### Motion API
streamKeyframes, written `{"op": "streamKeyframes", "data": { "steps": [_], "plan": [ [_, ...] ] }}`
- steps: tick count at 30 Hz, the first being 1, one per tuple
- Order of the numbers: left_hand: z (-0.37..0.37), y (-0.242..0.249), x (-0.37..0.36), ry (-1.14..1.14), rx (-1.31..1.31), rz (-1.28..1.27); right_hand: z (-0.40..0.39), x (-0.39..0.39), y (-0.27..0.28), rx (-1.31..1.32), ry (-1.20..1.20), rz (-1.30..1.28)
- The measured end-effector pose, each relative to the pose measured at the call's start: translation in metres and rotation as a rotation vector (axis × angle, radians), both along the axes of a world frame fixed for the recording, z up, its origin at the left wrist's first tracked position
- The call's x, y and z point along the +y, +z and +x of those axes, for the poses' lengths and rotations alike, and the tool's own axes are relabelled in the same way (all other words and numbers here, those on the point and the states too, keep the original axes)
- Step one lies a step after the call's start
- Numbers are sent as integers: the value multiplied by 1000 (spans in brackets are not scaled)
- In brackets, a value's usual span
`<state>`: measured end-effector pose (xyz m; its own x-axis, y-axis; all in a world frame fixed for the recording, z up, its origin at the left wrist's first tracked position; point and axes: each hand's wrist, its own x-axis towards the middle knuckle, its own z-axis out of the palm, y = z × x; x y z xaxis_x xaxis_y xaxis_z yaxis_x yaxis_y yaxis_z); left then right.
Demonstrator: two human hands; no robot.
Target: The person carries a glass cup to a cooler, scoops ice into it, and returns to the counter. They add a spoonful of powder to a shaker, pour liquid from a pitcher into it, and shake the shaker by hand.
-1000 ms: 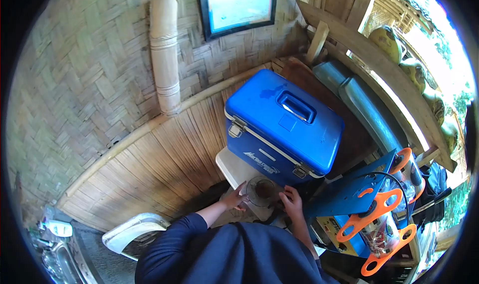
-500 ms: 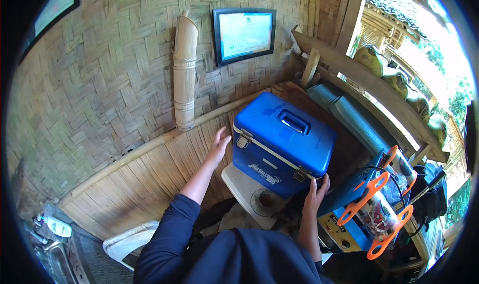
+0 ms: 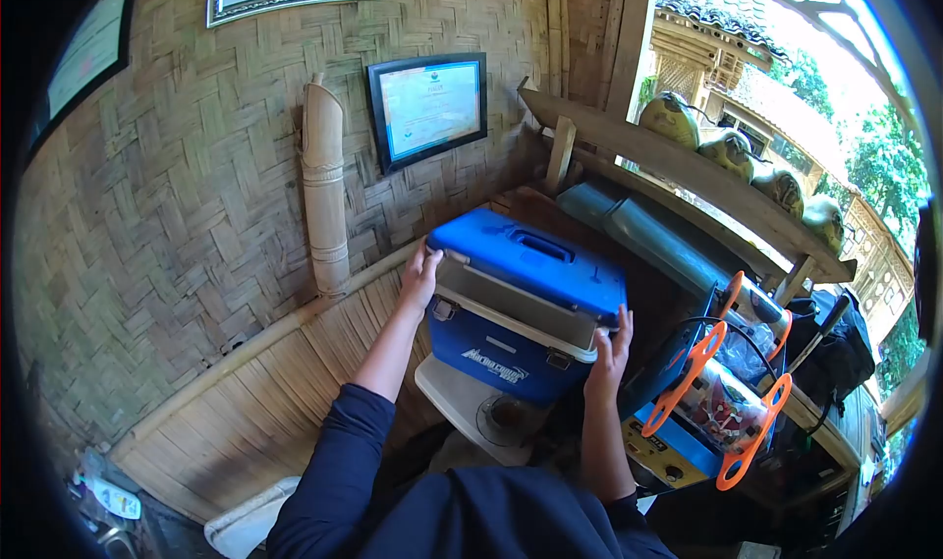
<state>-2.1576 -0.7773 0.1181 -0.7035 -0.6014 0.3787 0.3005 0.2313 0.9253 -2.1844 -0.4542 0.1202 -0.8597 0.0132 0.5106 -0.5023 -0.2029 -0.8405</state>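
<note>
The lid (image 3: 530,261) of the blue cooler (image 3: 511,338) was gripped at its ends by the left hand (image 3: 420,272) and right hand (image 3: 611,348), raised above the box, which stood on a white stand (image 3: 454,397).

Blue cooler box (image 3: 511,313) hemmed in: bamboo wall (image 3: 196,215) close at left, orange-armed cup sealer (image 3: 722,392) just beside at right. Open room above lid.

White stool (image 3: 454,394), blue cooler box (image 3: 511,338) and clear cup (image 3: 502,417) resting on it
</note>
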Motion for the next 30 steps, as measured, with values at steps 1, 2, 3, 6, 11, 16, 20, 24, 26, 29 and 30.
{"op": "streamKeyframes", "data": {
  "steps": [1,2,3,6,11,16,20,24,26,29,30],
  "plan": [
    [-9,7,1,-2,-2,2,-6,0,8,13,167,-182],
    [-18,15,0,11,64,-15,-8,-2,17,42,168,-189],
    [-27,20,-2,22,132,-32,-11,-3,24,72,167,-197],
    [-53,30,-1,-64,220,-21,-36,-16,12,204,-98,-53],
    [-83,72,16,-12,215,46,-76,-36,-37,128,-211,215],
    [-151,79,-1,9,381,90,-73,-43,-34,122,-140,738],
    [-199,66,-12,108,504,176,-67,-47,-31,100,-198,965],
    [-227,58,-22,136,634,61,-67,-47,-24,32,-143,988],
    [-233,45,-25,143,642,36,-67,-47,-24,50,-156,930],
    [-241,18,-34,97,651,61,-69,-49,-19,-65,-63,908],
    [-240,15,-35,38,640,111,-74,-49,-17,-65,-60,917]
  ]
}}
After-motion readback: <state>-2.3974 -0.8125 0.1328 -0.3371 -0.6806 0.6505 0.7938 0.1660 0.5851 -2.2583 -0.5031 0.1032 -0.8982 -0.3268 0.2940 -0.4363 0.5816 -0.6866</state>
